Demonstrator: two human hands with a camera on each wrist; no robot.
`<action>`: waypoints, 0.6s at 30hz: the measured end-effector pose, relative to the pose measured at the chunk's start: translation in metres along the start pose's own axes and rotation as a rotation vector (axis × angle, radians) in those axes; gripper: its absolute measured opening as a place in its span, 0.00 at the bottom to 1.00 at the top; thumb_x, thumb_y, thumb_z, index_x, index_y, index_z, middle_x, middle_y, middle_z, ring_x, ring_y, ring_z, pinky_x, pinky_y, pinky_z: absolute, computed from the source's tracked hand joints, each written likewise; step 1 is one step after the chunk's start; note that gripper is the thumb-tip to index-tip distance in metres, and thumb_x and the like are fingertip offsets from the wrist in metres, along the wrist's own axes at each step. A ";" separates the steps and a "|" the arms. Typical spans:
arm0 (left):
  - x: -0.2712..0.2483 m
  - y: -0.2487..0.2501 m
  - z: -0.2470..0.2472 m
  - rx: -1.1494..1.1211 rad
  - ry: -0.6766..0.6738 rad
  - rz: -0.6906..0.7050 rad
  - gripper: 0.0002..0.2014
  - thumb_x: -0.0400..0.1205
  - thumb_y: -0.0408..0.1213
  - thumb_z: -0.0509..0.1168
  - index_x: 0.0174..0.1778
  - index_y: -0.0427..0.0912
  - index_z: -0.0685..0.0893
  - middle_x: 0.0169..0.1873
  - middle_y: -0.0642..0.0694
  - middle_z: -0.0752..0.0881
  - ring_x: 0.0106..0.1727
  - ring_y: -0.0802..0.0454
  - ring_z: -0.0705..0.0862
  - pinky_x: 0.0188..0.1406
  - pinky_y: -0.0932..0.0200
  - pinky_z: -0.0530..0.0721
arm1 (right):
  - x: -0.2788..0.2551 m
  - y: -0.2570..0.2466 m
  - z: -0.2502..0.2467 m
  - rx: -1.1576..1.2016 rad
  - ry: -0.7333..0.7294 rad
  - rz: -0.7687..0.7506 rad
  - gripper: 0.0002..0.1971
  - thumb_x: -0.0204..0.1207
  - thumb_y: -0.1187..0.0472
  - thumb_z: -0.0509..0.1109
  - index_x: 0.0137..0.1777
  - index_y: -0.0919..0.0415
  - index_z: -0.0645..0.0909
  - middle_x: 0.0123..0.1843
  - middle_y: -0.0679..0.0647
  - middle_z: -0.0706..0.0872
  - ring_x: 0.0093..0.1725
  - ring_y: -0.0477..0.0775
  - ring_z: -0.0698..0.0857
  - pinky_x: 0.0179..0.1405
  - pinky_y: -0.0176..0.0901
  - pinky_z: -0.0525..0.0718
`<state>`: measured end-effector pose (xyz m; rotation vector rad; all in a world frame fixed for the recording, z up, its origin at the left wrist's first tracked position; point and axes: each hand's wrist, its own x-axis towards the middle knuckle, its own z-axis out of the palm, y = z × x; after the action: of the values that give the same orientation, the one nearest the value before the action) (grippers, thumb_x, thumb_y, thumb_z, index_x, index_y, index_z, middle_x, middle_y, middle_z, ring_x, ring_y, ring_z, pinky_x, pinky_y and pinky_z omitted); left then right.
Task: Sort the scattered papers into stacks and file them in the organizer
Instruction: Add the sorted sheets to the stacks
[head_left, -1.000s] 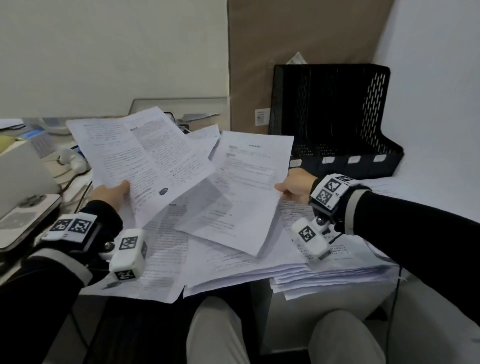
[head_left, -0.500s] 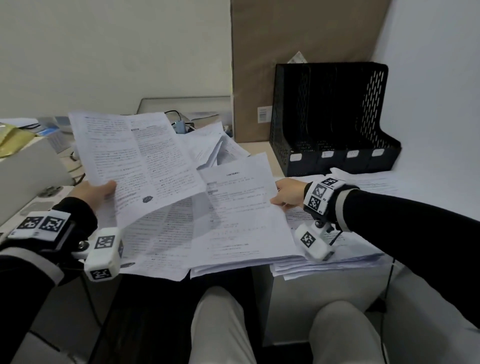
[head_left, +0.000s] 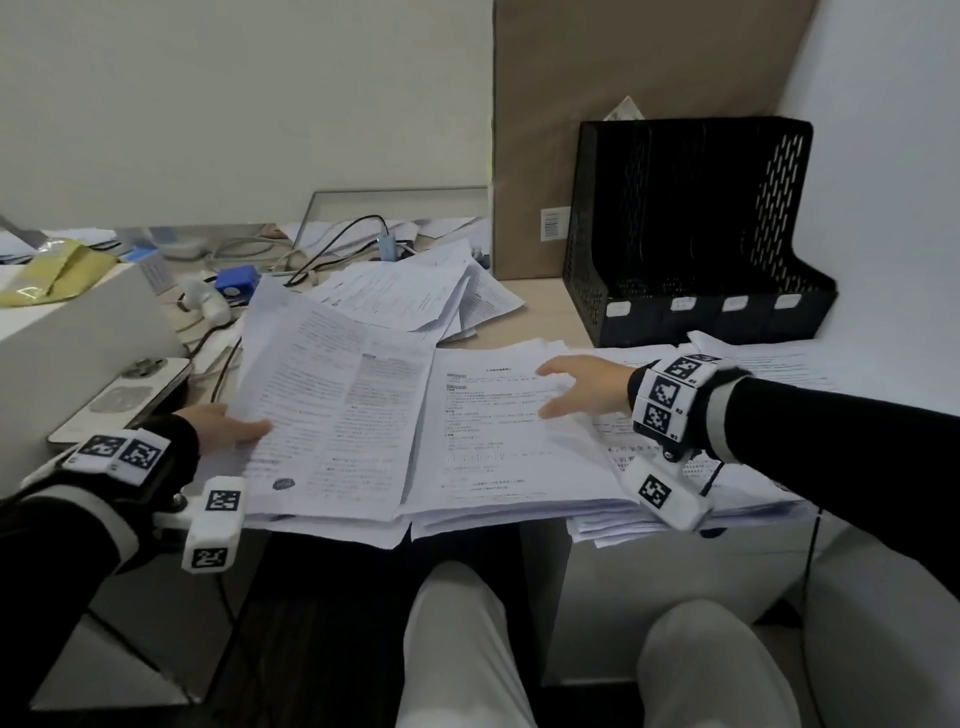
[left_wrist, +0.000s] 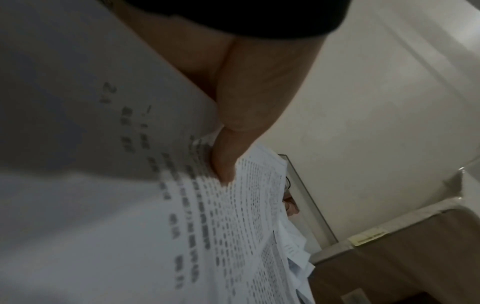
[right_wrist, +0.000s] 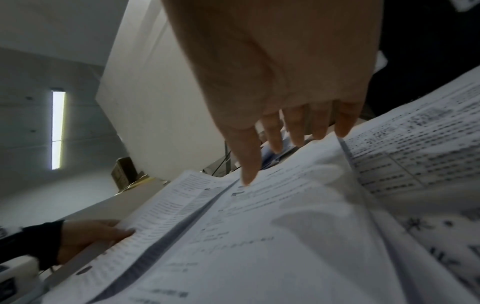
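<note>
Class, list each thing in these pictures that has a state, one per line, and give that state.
Left hand: pinches the raised sheets.
Raised sheets: tilted, lifted at the left edge.
Right hand: fingers straight over the middle stack, holding nothing.
Middle stack: lying flat.
Organizer: upright, slots look empty.

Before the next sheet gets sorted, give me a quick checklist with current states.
1. Left hand grips its two-column sheet: ok.
2. Right hand free, fingers spread over the middle stack: ok.
3. Middle stack edges squared: not ok, sheets fan out at the near edge.
4. Loose pile at the back sorted: not ok.
5. Black organizer slots free: cannot tell, the inside is too dark.
6. Organizer front unblocked: not ok, papers lie up against it.
</note>
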<state>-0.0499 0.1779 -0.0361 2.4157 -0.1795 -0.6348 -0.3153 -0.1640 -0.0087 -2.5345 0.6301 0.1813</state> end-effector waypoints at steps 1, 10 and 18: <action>0.004 -0.002 0.000 0.036 -0.002 -0.007 0.17 0.76 0.42 0.73 0.51 0.31 0.84 0.55 0.36 0.85 0.58 0.39 0.82 0.67 0.50 0.74 | -0.004 -0.006 0.002 -0.063 -0.071 -0.035 0.37 0.74 0.48 0.73 0.81 0.54 0.62 0.82 0.50 0.64 0.79 0.53 0.66 0.76 0.43 0.63; -0.004 0.009 0.014 0.275 0.051 -0.043 0.26 0.72 0.34 0.76 0.65 0.28 0.80 0.63 0.32 0.83 0.57 0.39 0.81 0.59 0.52 0.78 | -0.009 -0.006 0.022 -0.285 -0.322 -0.012 0.49 0.75 0.43 0.70 0.85 0.55 0.42 0.86 0.53 0.41 0.85 0.53 0.45 0.81 0.43 0.43; -0.012 -0.001 0.011 0.384 0.037 0.000 0.39 0.72 0.31 0.75 0.78 0.35 0.65 0.71 0.34 0.75 0.70 0.37 0.76 0.68 0.50 0.76 | -0.015 -0.009 0.021 -0.278 -0.301 -0.006 0.47 0.76 0.45 0.70 0.85 0.57 0.43 0.86 0.54 0.42 0.85 0.52 0.45 0.80 0.41 0.44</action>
<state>-0.0656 0.1762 -0.0395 2.7928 -0.3095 -0.5987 -0.3243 -0.1400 -0.0191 -2.6923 0.5059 0.6767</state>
